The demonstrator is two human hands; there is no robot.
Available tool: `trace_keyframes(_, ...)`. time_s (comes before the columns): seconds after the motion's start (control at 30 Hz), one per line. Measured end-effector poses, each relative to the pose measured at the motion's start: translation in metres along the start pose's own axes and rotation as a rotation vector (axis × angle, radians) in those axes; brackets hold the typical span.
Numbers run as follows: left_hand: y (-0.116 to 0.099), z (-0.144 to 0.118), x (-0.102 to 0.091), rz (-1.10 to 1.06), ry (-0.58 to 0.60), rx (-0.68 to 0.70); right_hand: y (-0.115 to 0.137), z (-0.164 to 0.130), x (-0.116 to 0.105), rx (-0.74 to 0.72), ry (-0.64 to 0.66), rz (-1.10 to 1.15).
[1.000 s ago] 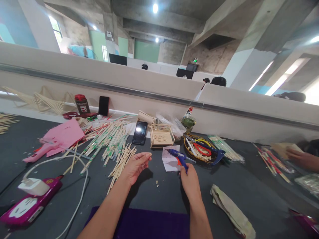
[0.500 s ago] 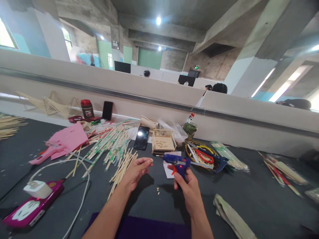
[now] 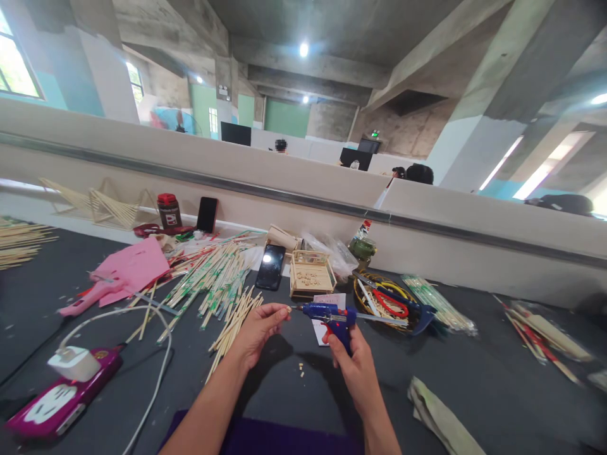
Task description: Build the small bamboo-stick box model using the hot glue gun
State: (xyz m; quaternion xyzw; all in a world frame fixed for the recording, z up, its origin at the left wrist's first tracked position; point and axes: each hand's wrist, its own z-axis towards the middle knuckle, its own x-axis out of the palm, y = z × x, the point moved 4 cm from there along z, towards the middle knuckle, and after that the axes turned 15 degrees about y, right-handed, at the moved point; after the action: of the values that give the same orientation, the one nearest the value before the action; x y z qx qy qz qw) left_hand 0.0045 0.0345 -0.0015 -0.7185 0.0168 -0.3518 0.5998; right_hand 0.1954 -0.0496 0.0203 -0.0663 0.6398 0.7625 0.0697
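My right hand is closed round the handle of a blue hot glue gun, with a glue stick poking out of its back end. The gun's nozzle points left and meets the fingertips of my left hand. Between that thumb and forefinger I pinch a small wooden piece, mostly hidden. A few tiny wood bits lie on the dark table below my hands. Behind the gun stands a small wooden stick-built box with small pieces in it.
Bundles of wooden sticks and a black phone lie behind my left hand. A basket of tools sits right of the gun. At left are a magenta power strip with a white cable and a pink glue gun. A cloth lies right.
My right hand has brought the glue gun left, so its nozzle now reaches the piece in my left fingertips. My left hand has hardly moved.
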Motion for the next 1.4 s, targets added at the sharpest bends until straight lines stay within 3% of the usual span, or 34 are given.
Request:
trace_keyframes(0.5,0.0021,0.0011,-0.0013,-0.001,0.002,-0.006,0.001,-0.0008,-0.0032,-0.052,-0.099,-0.165)
trace_keyframes(1.4,0.0028,0.0006,-0.0001,-0.047,-0.008,-0.014,0.0025,-0.0007,-0.004,-0.065,-0.114,-0.217)
